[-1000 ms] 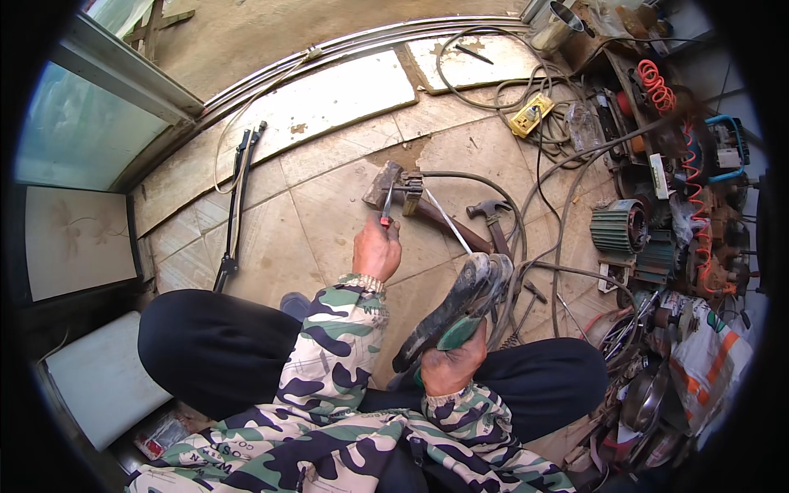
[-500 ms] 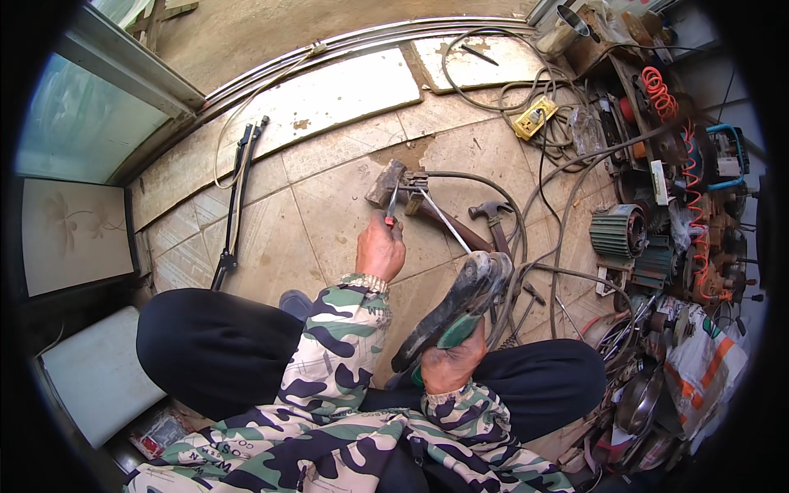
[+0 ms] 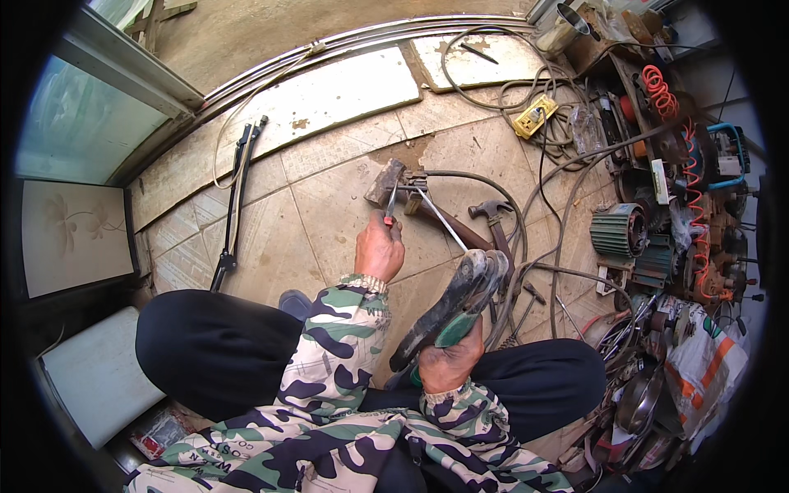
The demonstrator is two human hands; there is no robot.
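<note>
My left hand is closed round a slim metal tool with a red handle, its kind unclear, its tip at a sledgehammer head on the tiled floor. The sledgehammer's brown handle runs toward lower right. My right hand grips a worn black-and-green welding electrode holder. From its jaws a thin pale welding rod reaches up-left to the metal beside the hammer head. A clamp-like metal piece with a cable sits there. Right of it lies a claw hammer.
Cables loop across the floor on the right, joined by a yellow socket box. A green finned motor and heaped tools line the right side. A folded black stand lies at left, below pale boards.
The electrode holder and my right hand have shifted very slightly left and down. My left hand stays in place with its tool.
</note>
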